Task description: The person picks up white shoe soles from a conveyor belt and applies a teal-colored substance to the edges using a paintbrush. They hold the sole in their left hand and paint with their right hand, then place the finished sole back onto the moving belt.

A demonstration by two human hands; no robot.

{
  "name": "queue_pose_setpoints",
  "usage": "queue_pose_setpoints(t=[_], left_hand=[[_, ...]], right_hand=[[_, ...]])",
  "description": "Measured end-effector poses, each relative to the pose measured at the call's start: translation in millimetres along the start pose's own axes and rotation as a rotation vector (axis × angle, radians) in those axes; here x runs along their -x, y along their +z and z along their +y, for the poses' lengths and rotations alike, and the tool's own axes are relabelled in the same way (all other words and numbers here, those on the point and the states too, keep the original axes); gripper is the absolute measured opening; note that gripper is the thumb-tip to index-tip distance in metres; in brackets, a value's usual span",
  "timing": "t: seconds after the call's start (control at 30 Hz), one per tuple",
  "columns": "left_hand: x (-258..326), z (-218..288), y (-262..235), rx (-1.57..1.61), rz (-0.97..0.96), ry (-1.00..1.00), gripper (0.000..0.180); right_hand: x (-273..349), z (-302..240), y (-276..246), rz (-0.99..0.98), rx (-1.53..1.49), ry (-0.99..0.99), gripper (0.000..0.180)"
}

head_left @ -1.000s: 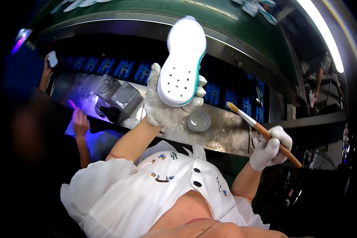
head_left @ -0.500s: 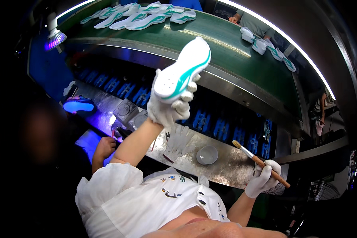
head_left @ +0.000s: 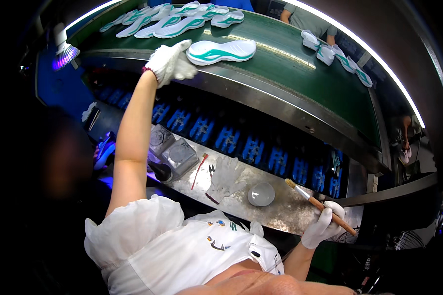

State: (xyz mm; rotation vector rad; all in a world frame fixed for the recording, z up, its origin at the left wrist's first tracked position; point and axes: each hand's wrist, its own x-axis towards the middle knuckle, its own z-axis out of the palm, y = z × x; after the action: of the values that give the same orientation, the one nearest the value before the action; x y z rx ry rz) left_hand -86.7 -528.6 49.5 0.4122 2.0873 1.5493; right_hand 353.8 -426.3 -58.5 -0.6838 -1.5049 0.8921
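The white-and-teal shoe sole (head_left: 221, 51) lies on the green conveyor belt (head_left: 300, 64), just beside the gloved left hand (head_left: 170, 63), whose fingers curl loosely, holding nothing. The right hand (head_left: 322, 227) grips a brush (head_left: 320, 205); whether the left fingertips touch the sole is unclear.

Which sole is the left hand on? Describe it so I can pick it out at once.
Find the green belt curving across the top. Near its front edge lies a white sole with teal trim, the gloved left hand at its end. It lies alone, apart from the row of soles farther back.
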Motion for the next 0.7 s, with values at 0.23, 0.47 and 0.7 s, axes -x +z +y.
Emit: queue_pose_setpoints(t=[0.23,0.47,0.7], left_hand=[[-22,-7,-6,-0.689,0.36,0.846,0.07],[-32,0,38,-0.908,0.338,0.609,0.048],[-12,18,32,-1.119,0.089,0.603,0.086]], right_hand=[[1,12,0,-0.007,0.062,0.029,0.015],[4,16,10,0.009,0.043,0.096,0.015],[1,21,9,0.07,0.084,0.132,0.015]])
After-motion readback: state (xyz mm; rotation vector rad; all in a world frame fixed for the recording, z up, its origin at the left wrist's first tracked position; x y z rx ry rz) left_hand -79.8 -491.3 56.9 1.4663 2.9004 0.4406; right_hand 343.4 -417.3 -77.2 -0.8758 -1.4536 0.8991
